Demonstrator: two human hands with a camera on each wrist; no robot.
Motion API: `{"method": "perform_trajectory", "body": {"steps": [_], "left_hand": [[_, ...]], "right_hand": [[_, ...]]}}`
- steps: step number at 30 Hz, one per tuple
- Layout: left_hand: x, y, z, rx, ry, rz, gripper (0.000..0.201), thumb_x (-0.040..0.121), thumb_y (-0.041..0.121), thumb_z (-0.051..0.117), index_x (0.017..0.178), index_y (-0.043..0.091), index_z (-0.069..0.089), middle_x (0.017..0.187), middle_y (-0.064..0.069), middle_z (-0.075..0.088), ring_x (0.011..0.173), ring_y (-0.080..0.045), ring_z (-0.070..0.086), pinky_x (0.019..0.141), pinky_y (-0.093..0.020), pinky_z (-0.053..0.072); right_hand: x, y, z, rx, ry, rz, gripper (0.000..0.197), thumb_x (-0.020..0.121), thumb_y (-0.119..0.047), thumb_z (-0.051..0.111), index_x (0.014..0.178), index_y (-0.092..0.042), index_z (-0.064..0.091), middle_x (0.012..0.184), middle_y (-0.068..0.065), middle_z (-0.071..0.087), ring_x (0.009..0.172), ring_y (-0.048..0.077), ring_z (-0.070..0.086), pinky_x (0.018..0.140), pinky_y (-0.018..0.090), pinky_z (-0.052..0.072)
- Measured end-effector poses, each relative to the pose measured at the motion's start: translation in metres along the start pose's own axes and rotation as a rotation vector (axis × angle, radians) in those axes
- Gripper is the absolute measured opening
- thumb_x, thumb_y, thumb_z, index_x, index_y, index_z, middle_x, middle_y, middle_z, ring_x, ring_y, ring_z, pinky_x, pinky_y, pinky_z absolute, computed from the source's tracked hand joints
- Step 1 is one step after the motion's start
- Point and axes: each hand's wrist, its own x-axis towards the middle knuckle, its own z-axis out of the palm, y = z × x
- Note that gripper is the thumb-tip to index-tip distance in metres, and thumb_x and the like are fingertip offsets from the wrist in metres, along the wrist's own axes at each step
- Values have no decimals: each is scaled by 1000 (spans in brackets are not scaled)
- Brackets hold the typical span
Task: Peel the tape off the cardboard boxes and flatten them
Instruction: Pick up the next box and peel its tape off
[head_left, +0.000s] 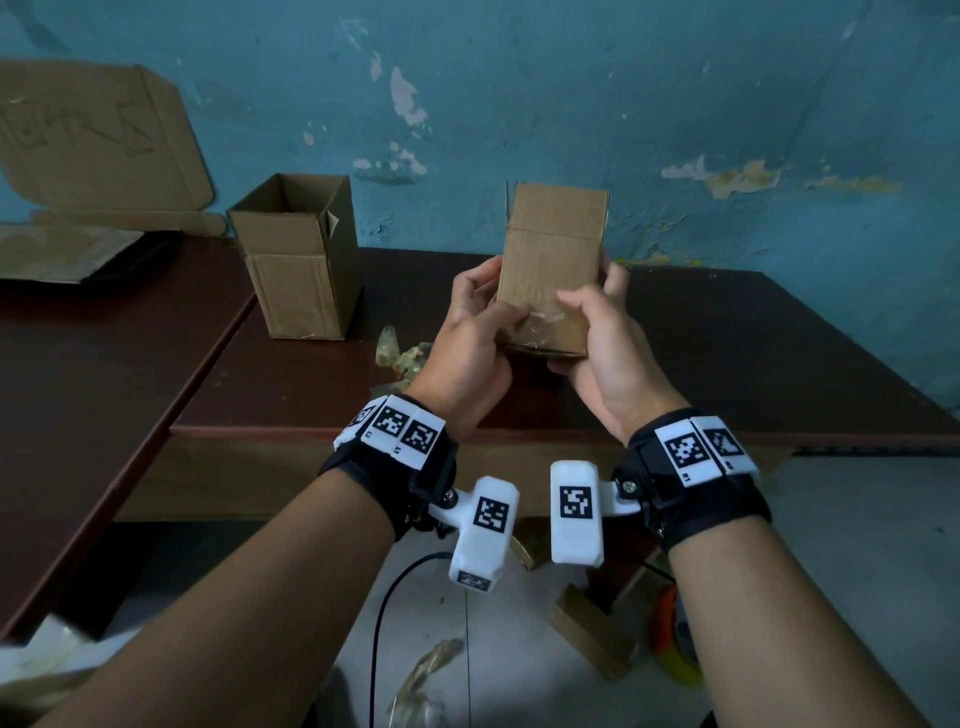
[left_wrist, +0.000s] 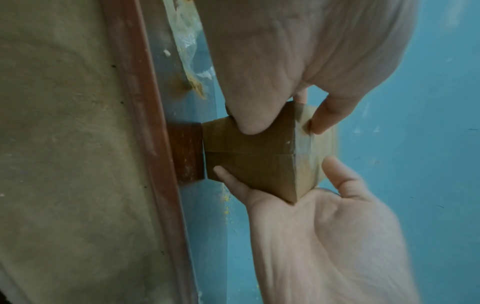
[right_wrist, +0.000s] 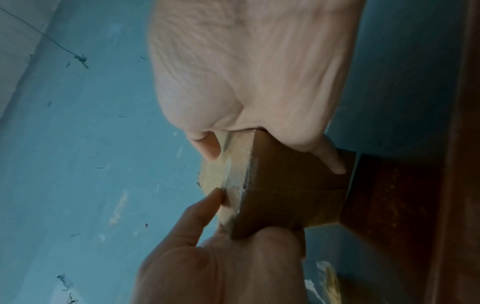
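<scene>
A small brown cardboard box (head_left: 553, 249) is held upright above the dark table (head_left: 753, 338). My left hand (head_left: 491, 306) grips its lower left side, thumb on the front face. At the lower right, my right hand (head_left: 589, 296) grips the box from below, its thumb resting on a patch of clear tape (head_left: 545, 325). In the left wrist view the left hand (left_wrist: 284, 127) pinches the box (left_wrist: 254, 162) across a corner. The right wrist view shows the right hand (right_wrist: 272, 160) around the box (right_wrist: 291, 185), with shiny tape (right_wrist: 233, 181) along the edge. The box's top is open.
A second open cardboard box (head_left: 301, 260) stands on the table to the left. Crumpled peeled tape (head_left: 400, 353) lies beside my left hand. Flattened cardboard (head_left: 93, 145) leans on the blue wall at the back left. Scraps and a cable (head_left: 379, 623) lie on the floor.
</scene>
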Motion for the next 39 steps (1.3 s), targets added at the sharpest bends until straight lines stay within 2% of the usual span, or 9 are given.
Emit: {"method": "perform_trajectory", "body": {"steps": [2, 8, 13, 19, 23, 25, 32, 36, 39], "left_hand": [[0, 0, -1, -13, -12, 16, 66, 91, -5, 60, 151, 6, 38, 153, -23, 50, 144, -39, 49, 109, -42, 50], [-6, 3, -2, -8, -26, 17, 77, 81, -3, 64, 152, 8, 36, 154, -23, 49, 145, -38, 49, 104, -39, 54], [-6, 3, -3, 0, -16, -14, 75, 82, -6, 63, 149, 13, 37, 149, -20, 53, 138, -34, 55, 96, -35, 57], [-2, 0, -1, -35, -7, -30, 54, 101, -8, 52, 150, 10, 39, 149, -22, 54, 141, -38, 53, 110, -44, 52], [-4, 1, 1, -19, -28, -12, 63, 89, -4, 61, 147, 11, 41, 152, -23, 51, 144, -37, 50, 103, -38, 55], [-6, 3, 1, -6, -36, -14, 68, 82, 0, 63, 145, 13, 42, 152, -20, 52, 143, -35, 52, 95, -33, 56], [-8, 3, 0, -5, -42, -26, 84, 69, -8, 58, 148, 12, 38, 151, -25, 50, 141, -39, 52, 101, -40, 57], [-5, 3, 4, -65, 26, -30, 66, 88, 1, 61, 150, 9, 40, 145, -23, 57, 135, -35, 58, 106, -43, 54], [-2, 1, 3, -16, 23, -26, 52, 102, -6, 51, 150, 10, 41, 144, -19, 58, 131, -30, 59, 106, -40, 52]], "right_hand": [[-1, 0, 0, -14, 7, 3, 59, 107, -3, 44, 158, -28, 29, 138, 7, 63, 121, 25, 67, 66, 21, 58], [-2, 2, 1, -45, -46, -16, 75, 98, -1, 52, 160, -31, 23, 148, 9, 58, 139, 30, 59, 102, 45, 55], [-3, -1, 3, -68, -67, -21, 87, 87, -7, 57, 161, -31, 19, 150, 10, 55, 141, 29, 57, 118, 52, 49], [-5, -4, 6, 11, -5, -5, 80, 85, -7, 58, 156, -27, 29, 148, 14, 58, 137, 31, 61, 115, 57, 51], [-6, -4, 6, -12, -2, 5, 71, 99, -6, 60, 157, -28, 25, 150, 15, 57, 138, 31, 61, 118, 59, 48], [-7, -4, 5, -42, -22, -2, 79, 90, -9, 63, 156, -30, 24, 152, 13, 54, 141, 30, 58, 118, 60, 47], [-6, -4, 3, -85, -74, -14, 90, 83, -7, 59, 160, -33, 20, 152, 10, 55, 142, 26, 57, 120, 56, 47], [-6, -4, 5, -2, -39, -4, 82, 83, -6, 59, 155, -31, 30, 150, 13, 56, 139, 30, 59, 116, 56, 50], [-3, -1, 4, 33, 5, -5, 64, 98, -6, 54, 155, -27, 33, 145, 12, 61, 135, 32, 63, 109, 53, 55]]}}
